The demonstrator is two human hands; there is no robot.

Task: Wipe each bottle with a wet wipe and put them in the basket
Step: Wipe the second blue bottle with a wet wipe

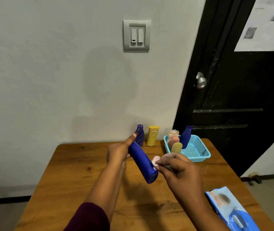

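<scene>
Plain blue bottle (142, 161), tilted

We see a solid blue bottle (142, 162), a blue bottle with pale diagonal streaks (140, 135), a yellow bottle (152, 135), a turquoise mesh basket (197, 158), a whitish-pink wet wipe (155, 161), a blue wipes pack (232, 210) and a brown wood-grain worktop (83, 172).
</scene>
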